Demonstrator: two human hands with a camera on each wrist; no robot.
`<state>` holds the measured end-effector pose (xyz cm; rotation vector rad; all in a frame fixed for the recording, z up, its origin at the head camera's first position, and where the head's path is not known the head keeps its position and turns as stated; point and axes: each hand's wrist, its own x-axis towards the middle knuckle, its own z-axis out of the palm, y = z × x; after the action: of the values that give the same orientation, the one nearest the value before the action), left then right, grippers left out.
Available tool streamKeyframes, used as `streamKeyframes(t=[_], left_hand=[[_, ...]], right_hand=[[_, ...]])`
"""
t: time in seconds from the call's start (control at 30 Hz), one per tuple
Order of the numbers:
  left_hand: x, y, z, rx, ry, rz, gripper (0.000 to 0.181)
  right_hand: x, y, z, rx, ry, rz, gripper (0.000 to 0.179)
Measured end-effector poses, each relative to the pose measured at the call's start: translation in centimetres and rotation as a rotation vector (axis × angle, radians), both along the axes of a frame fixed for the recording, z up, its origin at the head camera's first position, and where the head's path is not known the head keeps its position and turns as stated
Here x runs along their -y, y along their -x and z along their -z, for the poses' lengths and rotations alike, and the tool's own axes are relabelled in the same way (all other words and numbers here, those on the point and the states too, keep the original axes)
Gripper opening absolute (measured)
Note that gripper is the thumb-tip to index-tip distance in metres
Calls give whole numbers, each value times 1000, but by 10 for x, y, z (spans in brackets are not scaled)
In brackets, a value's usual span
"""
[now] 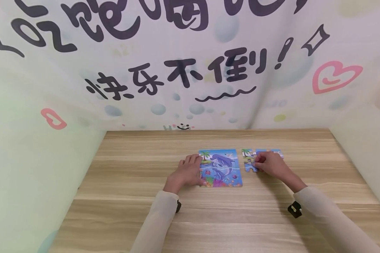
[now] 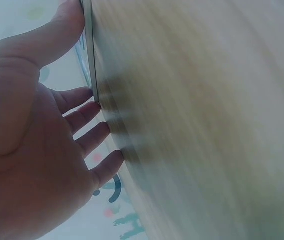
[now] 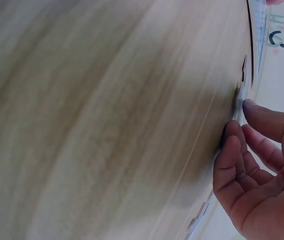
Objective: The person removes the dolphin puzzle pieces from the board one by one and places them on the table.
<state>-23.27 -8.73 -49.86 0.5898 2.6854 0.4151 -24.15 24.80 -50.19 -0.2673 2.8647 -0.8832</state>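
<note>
A square dolphin picture board [image 1: 221,168] with a palm tree and coral lies flat on the table. My left hand [image 1: 190,171] rests at its left edge, thumb by the near corner. In the left wrist view the fingers [image 2: 89,117] are spread and fairly straight, their tips at the board's edge and the tabletop. To the right of the board, my right hand [image 1: 270,164] pinches a jigsaw piece [image 1: 251,166] low over the table, partly covered by the fingertips. In the right wrist view its thumb [image 3: 267,120] and curled fingers meet close to the wood.
Other jigsaw pieces [image 1: 247,152] lie above and behind the right hand, which hides part of them. The wood-grain table [image 1: 228,218] ends at a white printed wall [image 1: 177,109], with more wall at both sides.
</note>
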Motion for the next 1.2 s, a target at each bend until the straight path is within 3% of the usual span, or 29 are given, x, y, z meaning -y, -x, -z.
streamKeyframes(t=[0.43, 0.7, 1.2], left_hand=[[0, 1, -3, 8, 23, 8, 95], [0, 2, -5, 25, 18, 5, 98], [1, 2, -4, 24, 11, 12, 97]], right_hand=[[-3, 4, 4, -63, -36, -42, 11], [-4, 8, 2, -41, -48, 13, 14], [32, 9, 6, -35, 93, -41, 11]])
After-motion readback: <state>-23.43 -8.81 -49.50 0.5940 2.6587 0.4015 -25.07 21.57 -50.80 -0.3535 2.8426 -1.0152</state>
